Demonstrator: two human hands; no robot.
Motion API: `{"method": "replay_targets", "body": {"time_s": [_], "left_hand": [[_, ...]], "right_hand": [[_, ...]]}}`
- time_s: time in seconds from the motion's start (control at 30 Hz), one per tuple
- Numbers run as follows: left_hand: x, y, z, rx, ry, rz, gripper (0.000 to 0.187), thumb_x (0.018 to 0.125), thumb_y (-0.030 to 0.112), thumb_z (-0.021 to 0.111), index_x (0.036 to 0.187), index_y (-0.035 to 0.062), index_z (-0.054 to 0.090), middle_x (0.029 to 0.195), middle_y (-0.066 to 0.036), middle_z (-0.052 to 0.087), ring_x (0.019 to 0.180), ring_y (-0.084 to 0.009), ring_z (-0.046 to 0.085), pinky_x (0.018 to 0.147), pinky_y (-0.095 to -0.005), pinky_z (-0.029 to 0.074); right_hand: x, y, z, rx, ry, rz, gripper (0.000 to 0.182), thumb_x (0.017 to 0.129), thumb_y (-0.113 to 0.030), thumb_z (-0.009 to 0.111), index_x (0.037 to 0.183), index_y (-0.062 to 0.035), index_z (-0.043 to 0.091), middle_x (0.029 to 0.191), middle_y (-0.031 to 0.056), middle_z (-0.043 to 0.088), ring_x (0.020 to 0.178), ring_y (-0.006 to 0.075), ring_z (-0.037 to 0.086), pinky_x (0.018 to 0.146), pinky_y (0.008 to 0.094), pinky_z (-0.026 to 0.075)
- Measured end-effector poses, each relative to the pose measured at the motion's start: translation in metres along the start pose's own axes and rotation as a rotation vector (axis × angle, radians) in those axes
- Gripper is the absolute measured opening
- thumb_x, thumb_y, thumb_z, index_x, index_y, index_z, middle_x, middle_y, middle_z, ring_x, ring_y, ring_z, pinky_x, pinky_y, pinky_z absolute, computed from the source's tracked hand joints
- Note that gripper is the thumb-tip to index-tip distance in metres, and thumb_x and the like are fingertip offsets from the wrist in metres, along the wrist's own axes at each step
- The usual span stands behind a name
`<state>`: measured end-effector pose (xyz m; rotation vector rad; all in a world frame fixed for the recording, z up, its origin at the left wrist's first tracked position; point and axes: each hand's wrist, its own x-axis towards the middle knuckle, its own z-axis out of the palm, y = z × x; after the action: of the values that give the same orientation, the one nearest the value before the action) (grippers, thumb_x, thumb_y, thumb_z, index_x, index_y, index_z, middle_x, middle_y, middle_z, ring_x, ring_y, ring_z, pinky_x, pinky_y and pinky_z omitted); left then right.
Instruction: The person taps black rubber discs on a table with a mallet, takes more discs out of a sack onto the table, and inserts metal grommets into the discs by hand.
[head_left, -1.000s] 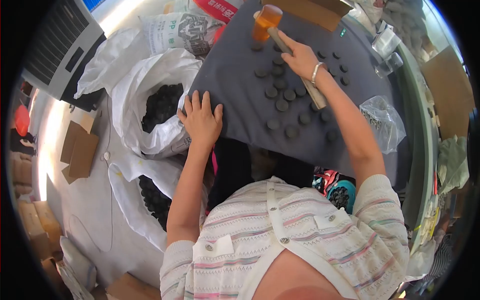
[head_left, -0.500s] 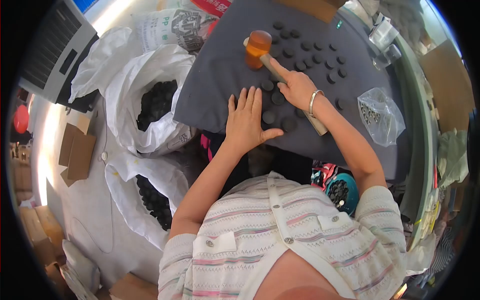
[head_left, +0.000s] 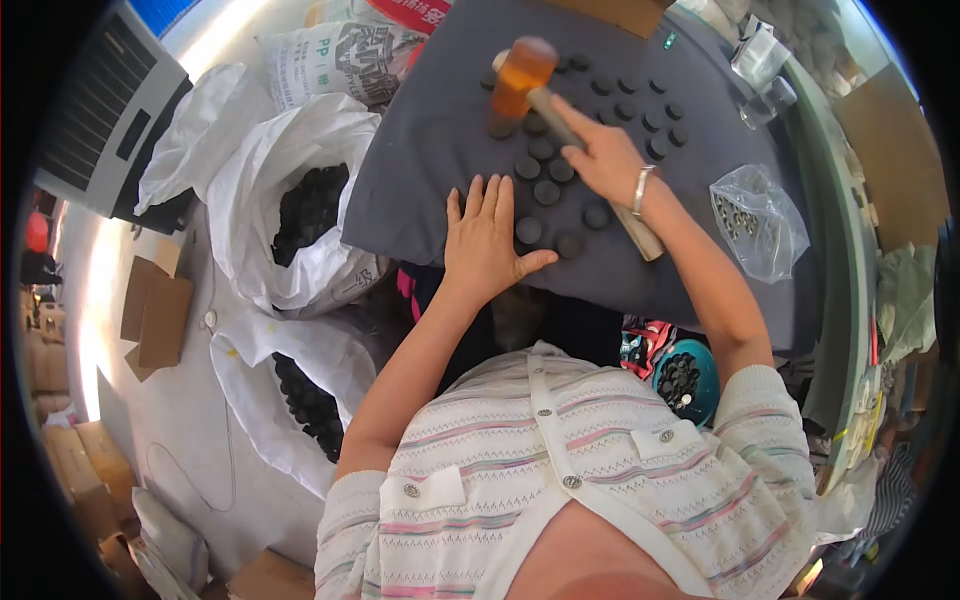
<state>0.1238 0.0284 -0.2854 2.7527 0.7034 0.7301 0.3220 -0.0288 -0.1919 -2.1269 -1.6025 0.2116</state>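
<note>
My right hand (head_left: pixel 608 160) is wrapped round the wooden handle of a mallet (head_left: pixel 645 238), whose orange translucent head (head_left: pixel 522 80) is slightly blurred over the far left part of the grey cloth-covered table (head_left: pixel 410 130). A black disc (head_left: pixel 502 126) shows just below the mallet head. Flat on the cloth near its front left edge lies my left hand (head_left: pixel 487 232), fingers spread, holding nothing. Beside its thumb sit black discs (head_left: pixel 528 230), and several more are scattered under and beyond my right hand.
A clear bag of small metal pieces (head_left: pixel 745 215) lies at the table's right. White sacks of black pieces (head_left: pixel 240 200) stand on the floor at left. A teal bowl (head_left: pixel 712 385) is below the front edge. Cardboard (head_left: pixel 610 12) sits at the far edge.
The mallet head has tilted and risen slightly to the right, with a disc now showing beneath it. My right hand has moved slightly right. The whole view has shifted a little.
</note>
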Motion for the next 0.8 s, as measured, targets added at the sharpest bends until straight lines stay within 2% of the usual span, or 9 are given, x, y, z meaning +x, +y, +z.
{"method": "replay_targets", "body": {"time_s": [0.1,0.23,0.27,0.4,0.53,0.57,0.63,0.73,0.8], "left_hand": [[-0.004,0.001,0.003,-0.011,-0.004,-0.006,0.112,0.067,0.074,0.061,0.138,-0.0086,0.035,0.138,-0.022,0.046,0.133,-0.0405,0.037,0.109,-0.0566,0.023],[-0.002,0.001,0.004,-0.004,0.010,0.001,0.112,0.067,0.074,0.062,0.138,-0.0079,0.036,0.138,-0.022,0.046,0.133,-0.0403,0.037,0.109,-0.0569,0.023],[-0.003,0.002,0.003,-0.005,-0.003,0.007,0.111,0.067,0.073,0.062,0.139,-0.0077,0.036,0.138,-0.022,0.046,0.133,-0.0403,0.037,0.109,-0.0569,0.023],[-0.004,0.001,0.001,0.010,-0.015,0.000,0.111,0.067,0.073,0.062,0.139,-0.0072,0.036,0.138,-0.022,0.046,0.133,-0.0404,0.037,0.108,-0.0571,0.024],[-0.002,0.002,0.004,0.012,0.010,-0.003,0.110,0.068,0.073,0.062,0.138,-0.0073,0.036,0.138,-0.022,0.046,0.132,-0.0407,0.038,0.108,-0.0574,0.024],[-0.003,0.003,0.003,0.012,-0.013,-0.009,0.109,0.068,0.073,0.061,0.138,-0.0073,0.036,0.138,-0.022,0.046,0.132,-0.0408,0.038,0.108,-0.0573,0.024],[0.000,0.002,0.001,0.018,-0.030,-0.016,0.109,0.069,0.074,0.061,0.138,-0.0074,0.037,0.137,-0.022,0.047,0.132,-0.0410,0.038,0.108,-0.0573,0.024],[-0.001,0.003,0.000,-0.005,0.011,-0.004,0.109,0.069,0.073,0.061,0.137,-0.0076,0.037,0.137,-0.022,0.047,0.131,-0.0414,0.038,0.108,-0.0572,0.024],[0.000,0.001,0.003,-0.001,0.022,-0.002,0.109,0.069,0.073,0.061,0.137,-0.0078,0.037,0.137,-0.022,0.047,0.131,-0.0416,0.038,0.108,-0.0572,0.024]], "right_hand": [[-0.009,0.012,-0.021,-0.009,0.155,-0.088,0.070,0.084,-0.009,0.060,0.147,-0.0251,0.034,0.087,0.0191,0.067,0.065,0.0290,0.060,0.073,0.0345,0.051],[-0.016,0.019,0.002,-0.222,-0.082,0.059,0.072,0.084,-0.009,0.059,0.148,-0.0247,0.031,0.090,0.0219,0.067,0.075,0.0354,0.065,0.076,0.0393,0.051],[-0.016,0.023,0.012,-0.187,-0.071,0.109,0.072,0.084,-0.009,0.059,0.148,-0.0246,0.031,0.093,0.0248,0.065,0.083,0.0381,0.065,0.079,0.0410,0.050],[-0.012,0.022,-0.004,-0.037,-0.078,0.099,0.069,0.085,-0.008,0.058,0.147,-0.0241,0.033,0.099,0.0250,0.065,0.084,0.0352,0.066,0.080,0.0378,0.050],[-0.015,0.020,-0.003,-0.086,0.109,-0.003,0.070,0.085,-0.009,0.059,0.148,-0.0253,0.032,0.093,0.0246,0.065,0.079,0.0337,0.066,0.077,0.0378,0.051],[-0.016,0.016,0.002,-0.206,-0.072,0.099,0.070,0.085,-0.009,0.058,0.148,-0.0261,0.033,0.089,0.0238,0.065,0.077,0.0321,0.066,0.076,0.0378,0.051],[-0.011,0.028,0.010,-0.193,-0.043,0.062,0.069,0.085,-0.010,0.058,0.147,-0.0262,0.033,0.086,0.0230,0.065,0.075,0.0310,0.066,0.074,0.0379,0.051],[-0.004,0.035,0.000,-0.038,-0.001,0.056,0.068,0.085,-0.011,0.059,0.147,-0.0257,0.033,0.085,0.0227,0.065,0.075,0.0316,0.065,0.074,0.0378,0.050],[0.003,0.019,-0.022,-0.016,0.082,0.043,0.067,0.085,-0.013,0.057,0.147,-0.0261,0.033,0.093,0.0232,0.066,0.087,0.0374,0.064,0.080,0.0429,0.050]]}}
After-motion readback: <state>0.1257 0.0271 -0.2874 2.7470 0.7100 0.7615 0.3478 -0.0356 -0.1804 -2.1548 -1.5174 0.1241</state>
